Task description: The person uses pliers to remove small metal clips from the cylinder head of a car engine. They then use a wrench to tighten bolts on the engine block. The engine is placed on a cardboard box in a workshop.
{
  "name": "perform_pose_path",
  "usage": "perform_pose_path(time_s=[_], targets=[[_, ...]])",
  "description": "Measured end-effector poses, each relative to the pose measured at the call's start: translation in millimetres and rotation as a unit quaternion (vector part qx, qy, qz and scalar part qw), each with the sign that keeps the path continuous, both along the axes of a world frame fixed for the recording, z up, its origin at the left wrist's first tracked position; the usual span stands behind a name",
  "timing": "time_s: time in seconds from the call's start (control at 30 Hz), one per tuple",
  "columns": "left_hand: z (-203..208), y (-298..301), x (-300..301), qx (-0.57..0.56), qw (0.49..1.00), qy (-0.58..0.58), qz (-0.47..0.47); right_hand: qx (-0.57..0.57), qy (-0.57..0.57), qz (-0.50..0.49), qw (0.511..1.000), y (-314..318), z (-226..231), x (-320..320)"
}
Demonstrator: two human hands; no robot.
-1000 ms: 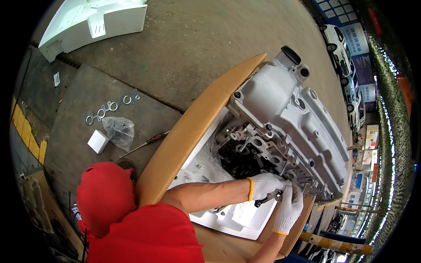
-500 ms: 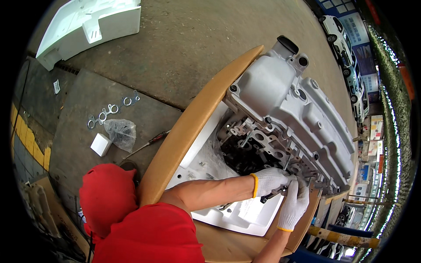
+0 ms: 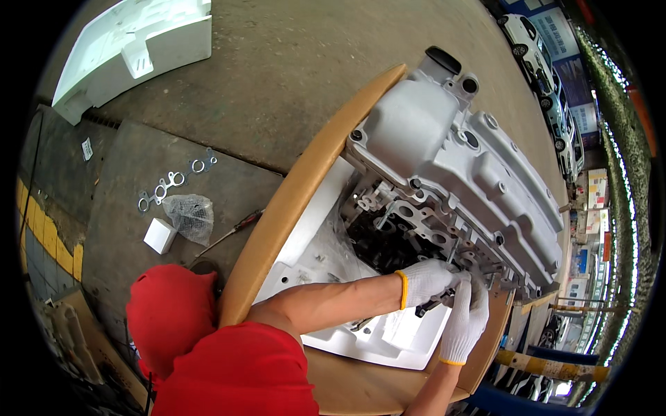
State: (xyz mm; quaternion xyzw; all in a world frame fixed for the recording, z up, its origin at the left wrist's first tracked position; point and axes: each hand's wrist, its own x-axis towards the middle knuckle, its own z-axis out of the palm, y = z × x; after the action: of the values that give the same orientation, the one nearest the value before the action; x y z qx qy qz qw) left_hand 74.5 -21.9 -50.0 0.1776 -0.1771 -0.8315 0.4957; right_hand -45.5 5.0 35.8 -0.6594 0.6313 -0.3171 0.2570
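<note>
A silver-grey engine lies in a white foam tray inside a brown cardboard box. Both my hands wear white knitted gloves with yellow cuffs and meet at the engine's near right side. My left hand reaches across from the left, its fingers curled in against the metal ports. Beside it, my right hand comes up from below with its fingertips pinched close to my left fingers. What either hand grips is hidden between the gloves. A small dark part shows just under my left hand.
The box's tan edge rises on the left. On the floor beyond lie a metal gasket, bubble wrap, a small white box and a screwdriver. A large white foam piece sits far left.
The view has shifted slightly, so the engine appears a little higher and farther left. Both gloved hands stay together at the same spot on the engine.
</note>
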Motion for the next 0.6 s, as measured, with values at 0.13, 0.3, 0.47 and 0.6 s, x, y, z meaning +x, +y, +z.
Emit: perform_pose_path(time_s=[0.13, 0.3, 0.47, 0.6], targets=[[-2.2, -1.6, -2.3, 0.005, 1.0, -0.014, -0.012, -0.01, 0.004, -0.009, 1.0, 6.7, 2.8, 7.4], [-8.3, -3.9, -5.4, -0.093, 0.992, -0.085, -0.004, -0.03, 0.073, -0.002, 0.997, 2.0, 14.9, 3.7], [5.4, 3.0, 14.3, -0.508, 0.744, -0.388, -0.195, 0.017, 0.026, -0.004, 1.0, -4.8, 27.7, -24.4], [90.0, 63.5, 22.8, -0.721, 0.633, -0.259, -0.11, -0.013, 0.032, 0.002, 0.999, -8.6, 26.9, -26.6]])
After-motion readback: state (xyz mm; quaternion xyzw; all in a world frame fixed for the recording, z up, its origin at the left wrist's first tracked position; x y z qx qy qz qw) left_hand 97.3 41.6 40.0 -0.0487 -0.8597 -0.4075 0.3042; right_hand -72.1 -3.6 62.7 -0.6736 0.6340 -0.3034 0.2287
